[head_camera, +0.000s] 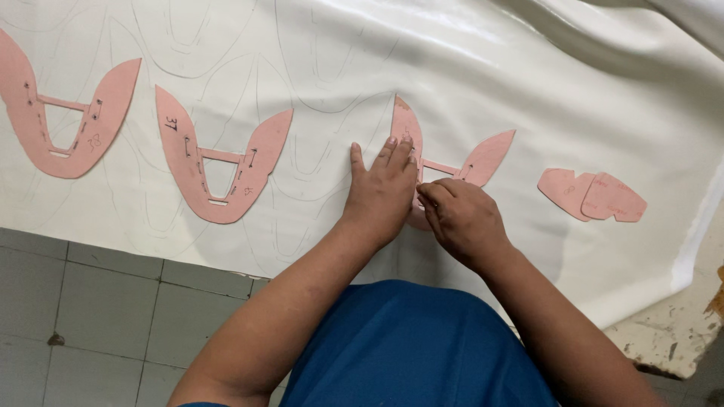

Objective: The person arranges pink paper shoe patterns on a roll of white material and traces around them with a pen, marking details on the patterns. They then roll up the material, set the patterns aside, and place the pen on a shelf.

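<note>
Pink U-shaped shoe-upper templates number three on the sheet: one lies under the hands (483,158), a second (221,158) rests well to the left of the left hand, and a third (68,120) sits farther left again, cut by the picture's edge. Two small pink pattern pieces (592,194) overlap each other to the right of the right hand, apart from it.

The left hand (381,192) lies flat and open, fingers spread a little, pressing down the left limb of the template beneath it. The right hand (460,215) is curled, its fingertips (426,197) drawn together against the template's inner edge just beside the left hand; whether they pinch a pen or marker cannot be told, since the hand covers the spot. The two hands touch or nearly touch at the thumbs.

All the templates lie on a wide white sheet of leather-like material (528,90), which carries faint traced outlines of the same U shape in rows beyond and beside the hands. Nearer the person than the hands, the sheet ends over a grey tiled floor (98,316). To the right a worn, chipped pale surface (679,332) shows past the sheet's edge. The person wears a blue garment (407,347).
</note>
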